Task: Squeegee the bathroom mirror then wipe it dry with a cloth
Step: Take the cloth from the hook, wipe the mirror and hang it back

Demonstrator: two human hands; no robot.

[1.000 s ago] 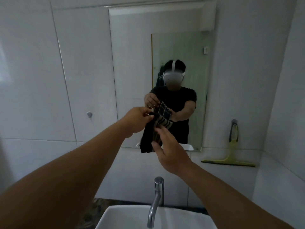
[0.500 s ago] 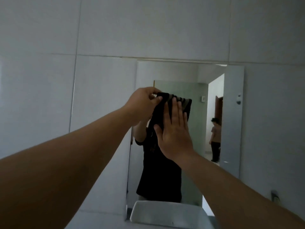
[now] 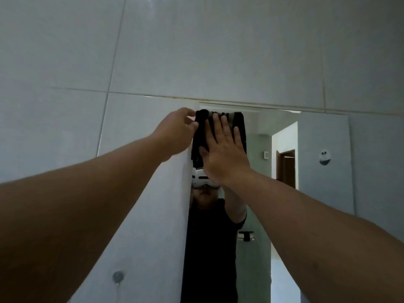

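Observation:
A dark cloth (image 3: 199, 136) with pale stripes is pressed flat against the top left corner of the wall mirror (image 3: 317, 193). My right hand (image 3: 223, 152) lies spread over the cloth, palm against it, fingers pointing up. My left hand (image 3: 177, 132) pinches the cloth's upper left edge at the mirror's corner. The mirror reflects a person in a black shirt behind my arms. The squeegee is out of sight.
White wall tiles (image 3: 196, 51) surround the mirror. A small round metal stud (image 3: 118, 276) sits on the wall at the lower left. The mirror reflects a doorway (image 3: 286, 167) and a black towel holder (image 3: 246, 235).
Both hands have carried the cloth up from chest height to the mirror's top left corner. The view has tilted up, so the sink, tap and squeegee have dropped out of sight.

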